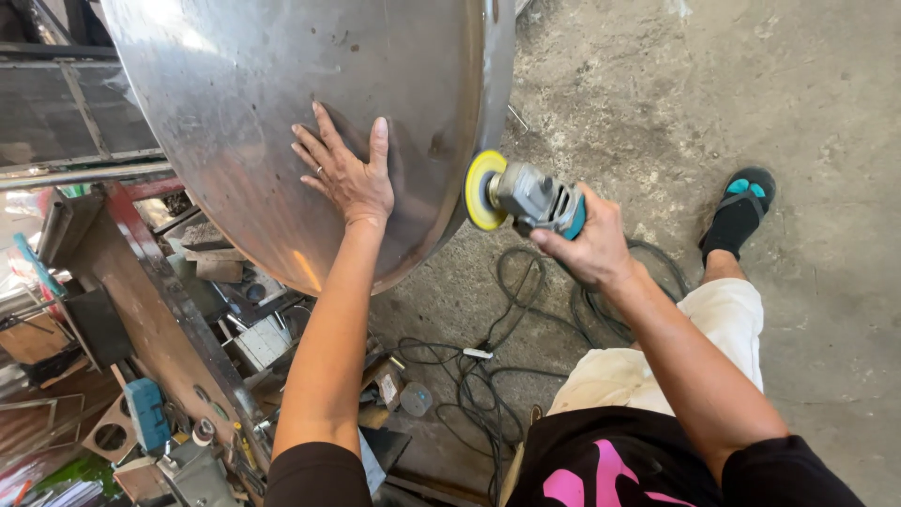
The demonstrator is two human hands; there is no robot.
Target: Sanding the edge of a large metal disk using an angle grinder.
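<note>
At centre frame the grinder [530, 199] sits in the right hand [589, 246], fingers wrapped tight round its body, its yellow disc [483, 191] upright and just beside the rim of the steel dish [272, 84], touching or nearly so, can't tell which. Left hand [349, 171] lies flat on the dish face, fingers spread wide open, palm pressed to the metal, gripping nothing; a ring shows on one finger. Dish is big, round, shiny, tilted up on edge, filling the far left and centre. Near the hands, black cables [488, 361] loop on the concrete floor [770, 84] below the grinder. Right of that, a knee in pale shorts [657, 366] and a foot in a black and teal sandal [741, 211]. Left and near, a rusty steel frame [160, 282] with scrap, small parts and a blue box [147, 410] jumbled under it.
</note>
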